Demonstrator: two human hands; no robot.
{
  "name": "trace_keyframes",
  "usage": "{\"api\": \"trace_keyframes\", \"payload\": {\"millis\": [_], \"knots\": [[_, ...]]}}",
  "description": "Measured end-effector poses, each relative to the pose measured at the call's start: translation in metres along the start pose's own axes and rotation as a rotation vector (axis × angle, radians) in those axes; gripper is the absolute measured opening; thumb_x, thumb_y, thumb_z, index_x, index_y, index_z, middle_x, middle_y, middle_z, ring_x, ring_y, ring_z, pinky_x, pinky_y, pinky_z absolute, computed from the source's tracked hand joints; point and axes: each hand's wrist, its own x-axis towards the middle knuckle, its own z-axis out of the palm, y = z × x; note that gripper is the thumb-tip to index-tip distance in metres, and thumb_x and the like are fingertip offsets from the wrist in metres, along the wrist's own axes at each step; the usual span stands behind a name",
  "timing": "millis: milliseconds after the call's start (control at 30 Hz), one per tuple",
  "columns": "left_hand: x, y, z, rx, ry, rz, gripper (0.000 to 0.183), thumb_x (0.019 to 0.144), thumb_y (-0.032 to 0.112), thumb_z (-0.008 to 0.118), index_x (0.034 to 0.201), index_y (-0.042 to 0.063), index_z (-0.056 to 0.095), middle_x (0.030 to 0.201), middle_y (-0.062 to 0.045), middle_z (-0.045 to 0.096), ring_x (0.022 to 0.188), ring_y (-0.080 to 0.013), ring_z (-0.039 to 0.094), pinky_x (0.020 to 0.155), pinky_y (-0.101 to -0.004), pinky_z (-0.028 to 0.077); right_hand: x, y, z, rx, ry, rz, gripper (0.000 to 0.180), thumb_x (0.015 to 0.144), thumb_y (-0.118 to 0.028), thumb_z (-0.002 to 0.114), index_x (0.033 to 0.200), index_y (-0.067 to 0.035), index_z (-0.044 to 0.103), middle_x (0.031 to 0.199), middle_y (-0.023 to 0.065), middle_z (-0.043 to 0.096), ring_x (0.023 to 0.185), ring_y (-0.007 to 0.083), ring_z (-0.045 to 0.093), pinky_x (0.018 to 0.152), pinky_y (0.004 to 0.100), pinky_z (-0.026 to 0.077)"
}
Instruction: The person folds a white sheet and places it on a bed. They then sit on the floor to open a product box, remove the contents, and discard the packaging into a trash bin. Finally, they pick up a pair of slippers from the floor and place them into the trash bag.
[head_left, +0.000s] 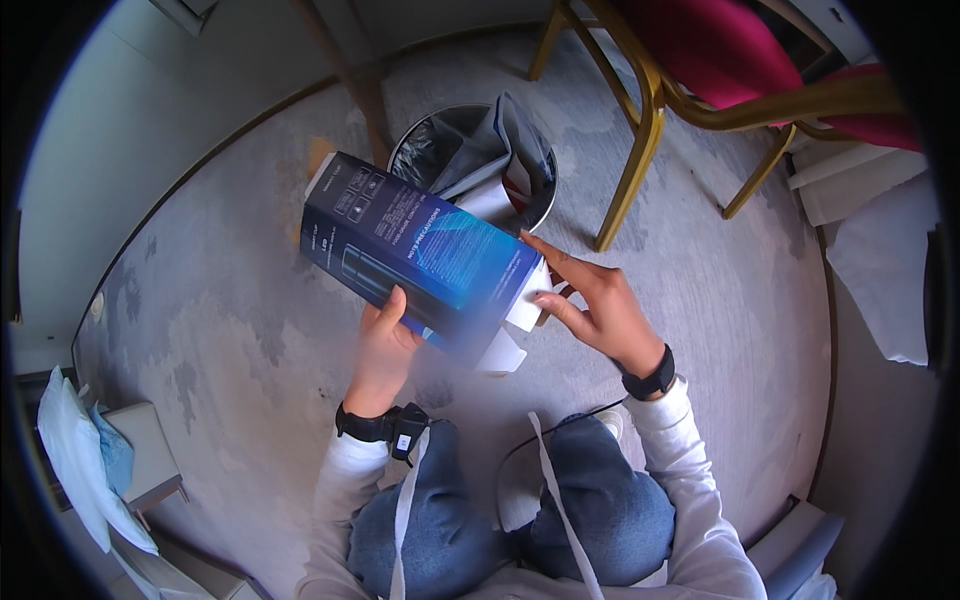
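Note:
A dark blue printed cardboard box (435, 247) for a smart cup lies tilted in front of me, above the floor. My left hand (382, 352) supports its near long side, thumb on the printed face and fingers underneath. At the right end, white flaps stick out; a lower flap (504, 354) hangs open. My right hand (600, 304) holds that end, with the index fingertip on the box's edge and the thumb against a white end flap (528, 300). The other right fingers are partly hidden behind the flap. Whether anything is inside the box cannot be seen.
Just beyond the box stands a round waste bin (556, 180) with a dark liner, holding grey plastic packaging (480, 161) and white paper. A gold-framed chair (649, 112) with red upholstery is at the upper right. Patterned carpet (225, 300) surrounds my knees; a thin black cable (525, 442) crosses them.

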Motion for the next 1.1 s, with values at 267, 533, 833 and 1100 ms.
{"api": "trace_keyframes", "payload": {"millis": [267, 533, 833, 1100], "knots": [[0.000, -0.009, 0.011, -0.033, 0.077, 0.049, 0.041, 0.089, 0.019, 0.052, 0.125, 0.006, 0.039, 0.119, -0.006, 0.050, 0.110, -0.0185, 0.049, 0.093, -0.0357, 0.039, -0.010, 0.033, 0.022, 0.265, 0.143, 0.132, 0.036, 0.094, -0.026, 0.039, 0.114, 0.002, 0.050, 0.083, 0.0097, 0.063, 0.073, 0.0196, 0.062, 0.063, 0.0300, 0.048], [0.002, -0.015, 0.014, 0.256, 0.205, 0.242, 0.035, 0.084, 0.015, 0.060, 0.114, 0.002, 0.047, 0.104, -0.006, 0.056, 0.087, -0.0138, 0.057, 0.069, -0.0271, 0.049, -0.003, 0.015, 0.066, 0.779, 0.332, 0.509, 0.023, 0.085, -0.018, 0.059, 0.101, -0.002, 0.059, 0.084, -0.0003, 0.061, 0.074, 0.0071, 0.057, 0.063, 0.0225, 0.046], [0.024, 0.009, -0.034, 0.441, 0.257, 0.496, 0.016, 0.087, 0.006, 0.054, 0.102, 0.002, 0.055, 0.093, -0.011, 0.062, 0.088, -0.0180, 0.061, 0.077, -0.0263, 0.048, 0.016, -0.070, -0.108, -0.363, 0.423, 0.077, 0.015, 0.076, -0.007, 0.068, 0.089, 0.000, 0.066, 0.078, 0.0074, 0.066, 0.067, 0.0116, 0.062, 0.059, 0.0216, 0.048], [0.050, 0.034, -0.020, 1.319, 0.103, 0.747, 0.020, 0.075, 0.002, 0.059, 0.096, 0.004, 0.059, 0.102, -0.010, 0.059, 0.097, -0.0307, 0.054, 0.086, -0.0345, 0.043, 0.082, -0.116, -0.124, -0.765, -0.189, -0.306, 0.022, 0.071, -0.006, 0.069, 0.092, -0.002, 0.066, 0.081, 0.0132, 0.066, 0.070, 0.0246, 0.065, 0.062, 0.0277, 0.049]]}}
